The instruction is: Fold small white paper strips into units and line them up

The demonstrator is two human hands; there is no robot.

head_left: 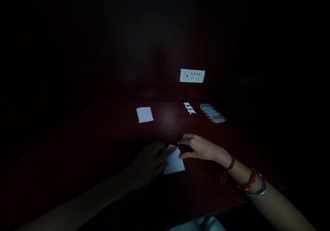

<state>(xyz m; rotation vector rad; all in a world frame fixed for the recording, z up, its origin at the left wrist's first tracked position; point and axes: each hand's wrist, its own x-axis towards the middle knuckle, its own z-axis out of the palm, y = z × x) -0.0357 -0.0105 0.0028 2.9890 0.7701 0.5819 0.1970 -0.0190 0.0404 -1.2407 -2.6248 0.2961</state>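
Note:
A sheet of white paper [174,164] lies on the dark red table in front of me, its top corner folded in. My left hand [151,160] is at its left side, index finger stretched across the upper part and thumb on the left edge. From the right comes my right hand [199,147], thumb at the paper's right edge and the other fingers near its top corner. A gap shows between that thumb and index finger. The left hand's other fingers are partly curled and in shadow.
Farther back on the table [123,138] lies a stack of white paper [144,114]. Small folded paper pieces [189,108] sit to its right, beside a pixelated phone-shaped object [212,113]. A white socket panel [192,76] is on the back wall. The surroundings are very dark.

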